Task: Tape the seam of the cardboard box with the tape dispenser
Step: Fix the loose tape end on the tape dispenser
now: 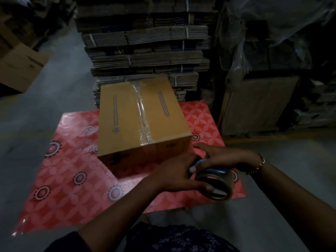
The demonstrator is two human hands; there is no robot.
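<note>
A closed brown cardboard box [125, 119] rests on a red patterned mat [72, 188]. Shiny clear tape [142, 113] runs along its centre seam from the far edge down over the near edge. In front of the box's near right corner, both hands hold a tape dispenser with a roll of tape [215, 184]. My left hand [174, 175] grips the roll's left side, thumb on its rim. My right hand [223, 157] lies over the top of it, fingers spread toward the box. The blue part of the dispenser is mostly hidden under my right hand.
A tall stack of bundled flat cardboard [145, 48] stands right behind the box. Another carton [20, 68] sits at the far left on the grey floor. Plastic-wrapped goods and a leaning board [254, 104] fill the right side.
</note>
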